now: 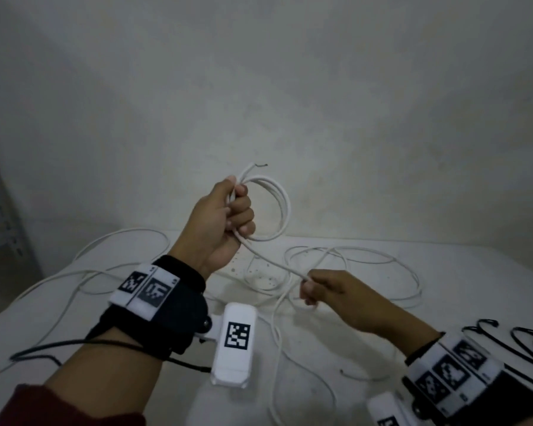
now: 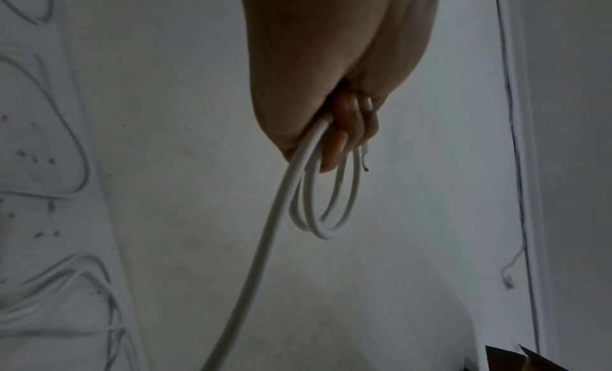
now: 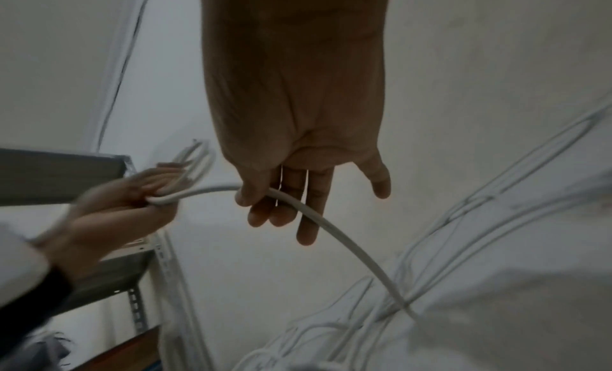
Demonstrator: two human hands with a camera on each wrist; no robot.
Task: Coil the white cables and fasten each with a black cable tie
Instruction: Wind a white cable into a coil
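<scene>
My left hand (image 1: 237,210) is raised above the table and grips a small coil of white cable (image 1: 282,210), a few loops wide. The coil's cut end (image 1: 253,166) pokes up past my thumb. In the left wrist view the loops (image 2: 331,227) hang below my curled fingers (image 2: 344,136). A strand (image 1: 274,262) runs down from that fist to my right hand (image 1: 310,289), which pinches it low over the table. The right wrist view shows the strand (image 3: 348,245) held between thumb and fingers (image 3: 281,204). Black cable ties (image 1: 520,342) lie at the right.
More white cable lies in loose loops on the white table (image 1: 443,302), both behind my right hand (image 1: 366,253) and at the left (image 1: 120,241). A plain wall rises behind the table. A metal shelf (image 3: 139,298) stands at the left.
</scene>
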